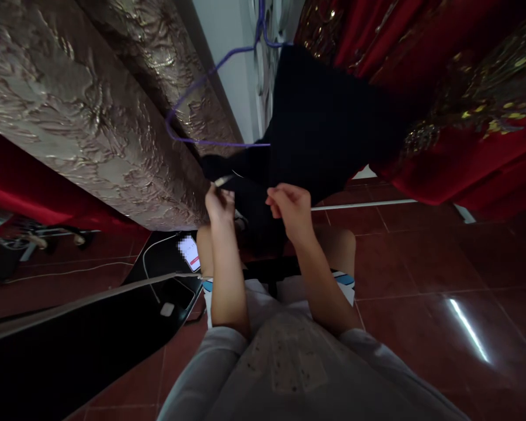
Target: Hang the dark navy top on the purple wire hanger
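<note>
A dark, nearly black garment (328, 123) hangs over a purple wire hanger (219, 142) in front of me, covering the hanger's right side. My left hand (221, 204) is closed at the lower left of this cloth. From its fingertips a slim pale piece (222, 181) sticks out, too blurred to name. A short thin white line shows on the cloth just beyond it. My right hand (291, 210) has its fingers bent in a pinch in front of the garment. Whatever lies between those fingertips is too small to make out.
Beige embossed curtains (100, 117) hang on the left; red cloth with gold sequins (447, 164) hangs on the right. A black surface (92, 339) at my left bears a lit phone (189, 252), a white cable and a white charger (167, 309). The floor (403, 333) is red tile.
</note>
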Demonstrator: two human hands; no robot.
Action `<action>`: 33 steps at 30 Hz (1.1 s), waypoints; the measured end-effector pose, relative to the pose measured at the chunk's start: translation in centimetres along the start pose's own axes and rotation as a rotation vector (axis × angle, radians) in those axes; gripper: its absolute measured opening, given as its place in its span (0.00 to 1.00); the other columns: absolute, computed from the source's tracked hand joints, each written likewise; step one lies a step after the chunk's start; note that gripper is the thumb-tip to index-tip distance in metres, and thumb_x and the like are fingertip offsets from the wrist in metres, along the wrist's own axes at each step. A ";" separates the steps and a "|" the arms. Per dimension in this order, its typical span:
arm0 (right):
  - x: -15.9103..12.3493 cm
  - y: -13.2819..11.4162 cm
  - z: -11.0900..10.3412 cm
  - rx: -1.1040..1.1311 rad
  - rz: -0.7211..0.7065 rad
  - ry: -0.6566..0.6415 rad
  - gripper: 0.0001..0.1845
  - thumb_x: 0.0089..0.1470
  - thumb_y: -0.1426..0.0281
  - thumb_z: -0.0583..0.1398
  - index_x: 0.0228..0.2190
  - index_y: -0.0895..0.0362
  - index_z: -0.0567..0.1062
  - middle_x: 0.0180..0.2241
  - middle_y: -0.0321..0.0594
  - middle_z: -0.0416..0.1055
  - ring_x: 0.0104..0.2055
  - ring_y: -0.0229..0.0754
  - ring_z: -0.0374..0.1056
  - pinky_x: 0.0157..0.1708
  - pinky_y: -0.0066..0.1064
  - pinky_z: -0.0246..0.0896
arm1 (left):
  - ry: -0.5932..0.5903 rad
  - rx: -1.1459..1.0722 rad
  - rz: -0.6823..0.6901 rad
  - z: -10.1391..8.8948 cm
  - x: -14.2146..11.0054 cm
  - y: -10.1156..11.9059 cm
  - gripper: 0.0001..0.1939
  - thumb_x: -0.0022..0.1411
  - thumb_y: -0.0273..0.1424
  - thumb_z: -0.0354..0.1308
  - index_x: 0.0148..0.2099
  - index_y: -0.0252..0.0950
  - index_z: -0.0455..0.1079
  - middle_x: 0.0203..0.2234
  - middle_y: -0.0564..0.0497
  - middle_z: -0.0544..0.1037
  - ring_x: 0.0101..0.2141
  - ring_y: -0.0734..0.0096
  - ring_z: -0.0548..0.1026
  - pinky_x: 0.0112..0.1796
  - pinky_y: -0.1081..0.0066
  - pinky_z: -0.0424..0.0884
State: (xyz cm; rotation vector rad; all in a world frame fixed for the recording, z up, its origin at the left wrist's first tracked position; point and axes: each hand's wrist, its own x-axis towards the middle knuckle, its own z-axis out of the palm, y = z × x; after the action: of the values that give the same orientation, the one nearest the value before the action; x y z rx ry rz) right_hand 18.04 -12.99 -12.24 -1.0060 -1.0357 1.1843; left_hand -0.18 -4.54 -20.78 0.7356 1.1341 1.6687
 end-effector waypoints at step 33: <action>12.9 -1.2 -1.6 -0.363 -0.371 -0.045 0.17 0.62 0.59 0.59 0.25 0.54 0.68 0.27 0.35 0.67 0.36 0.38 0.67 0.39 0.30 0.67 | -0.651 0.947 0.223 -6.6 -4.5 9.3 0.09 0.62 0.37 0.66 0.34 0.36 0.76 0.23 0.52 0.75 0.24 0.67 0.69 0.29 0.72 0.62</action>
State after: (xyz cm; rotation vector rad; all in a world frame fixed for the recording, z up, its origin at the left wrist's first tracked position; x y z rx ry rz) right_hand 20.95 -0.38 -10.25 -1.0092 -1.4369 0.7315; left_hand -7.63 -12.12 -14.66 1.8870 1.3419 0.8345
